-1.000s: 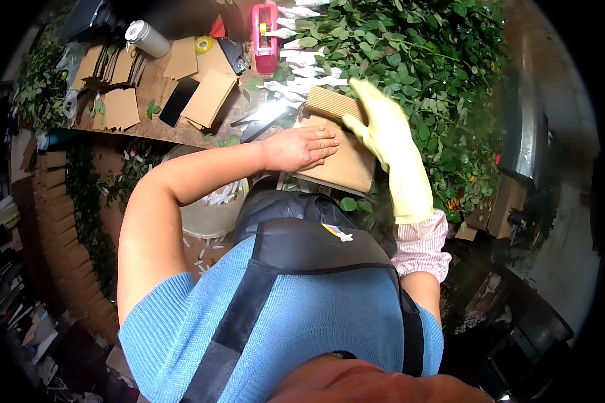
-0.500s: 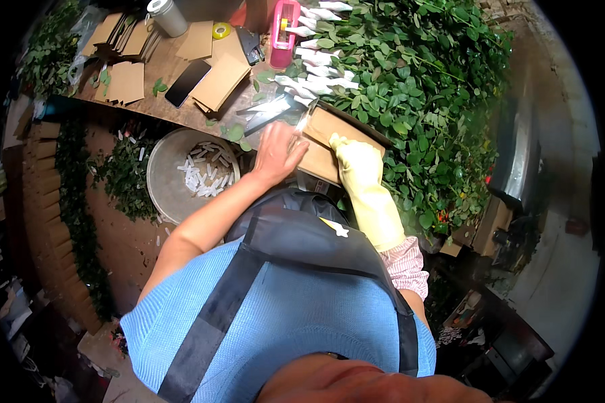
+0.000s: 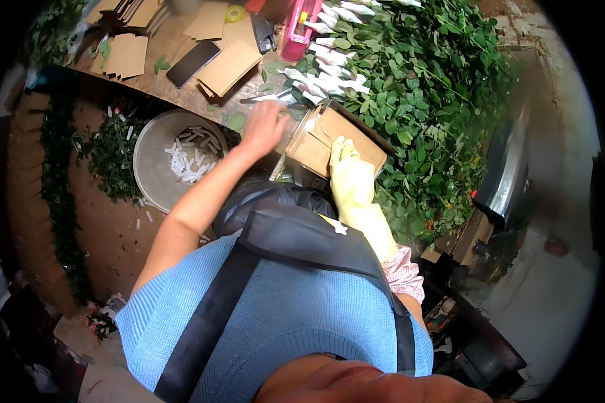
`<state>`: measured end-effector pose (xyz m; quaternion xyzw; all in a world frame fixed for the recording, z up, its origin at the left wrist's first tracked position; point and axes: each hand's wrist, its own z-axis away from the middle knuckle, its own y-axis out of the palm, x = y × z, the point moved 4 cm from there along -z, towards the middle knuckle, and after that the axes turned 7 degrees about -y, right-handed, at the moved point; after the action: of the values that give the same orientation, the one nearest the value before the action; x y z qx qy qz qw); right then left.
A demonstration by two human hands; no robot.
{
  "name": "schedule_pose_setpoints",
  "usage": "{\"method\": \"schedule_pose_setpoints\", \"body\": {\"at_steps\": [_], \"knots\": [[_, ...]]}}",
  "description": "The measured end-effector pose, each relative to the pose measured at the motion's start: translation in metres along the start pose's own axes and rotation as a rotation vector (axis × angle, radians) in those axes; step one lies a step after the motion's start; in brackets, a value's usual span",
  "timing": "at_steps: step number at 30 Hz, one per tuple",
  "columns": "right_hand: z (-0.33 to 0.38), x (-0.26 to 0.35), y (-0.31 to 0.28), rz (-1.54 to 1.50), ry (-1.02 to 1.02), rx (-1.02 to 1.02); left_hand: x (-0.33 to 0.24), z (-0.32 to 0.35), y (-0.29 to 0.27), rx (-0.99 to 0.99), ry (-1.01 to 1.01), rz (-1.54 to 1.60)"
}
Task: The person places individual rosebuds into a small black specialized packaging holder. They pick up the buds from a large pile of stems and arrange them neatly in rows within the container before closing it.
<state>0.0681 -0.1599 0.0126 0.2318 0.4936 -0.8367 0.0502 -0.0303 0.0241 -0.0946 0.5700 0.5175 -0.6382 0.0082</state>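
Note right hand [image 3: 352, 178] on cardboard box [image 3: 308, 149], fingers together, and blurred left hand [image 3: 265, 129], risking nicks from nearby metal blades [image 3: 275, 99] through careless reaching, with grip indeterminate in both.

One left hand [image 3: 265, 127], one right hand [image 3: 353, 180], that's two! One cardboard box [image 3: 309, 156], one phone [image 3: 193, 64], one pink dispenser [image 3: 296, 37], one tape roll [image 3: 235, 13], one bucket [image 3: 153, 171], perhaps fifteen crowded white sleeves [image 3: 334, 70]!
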Motion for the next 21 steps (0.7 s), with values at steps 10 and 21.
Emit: {"method": "schedule_pose_setpoints", "body": {"at_steps": [10,21], "knots": [[-0.002,0.001,-0.003,-0.035,0.005,0.055,0.036,-0.032,-0.005,0.676,-0.317,-0.213],[0.000,0.003,-0.007,-0.008,0.040,0.075,-0.041,-0.034,-0.058,1.062,-0.196,-0.122]]}}
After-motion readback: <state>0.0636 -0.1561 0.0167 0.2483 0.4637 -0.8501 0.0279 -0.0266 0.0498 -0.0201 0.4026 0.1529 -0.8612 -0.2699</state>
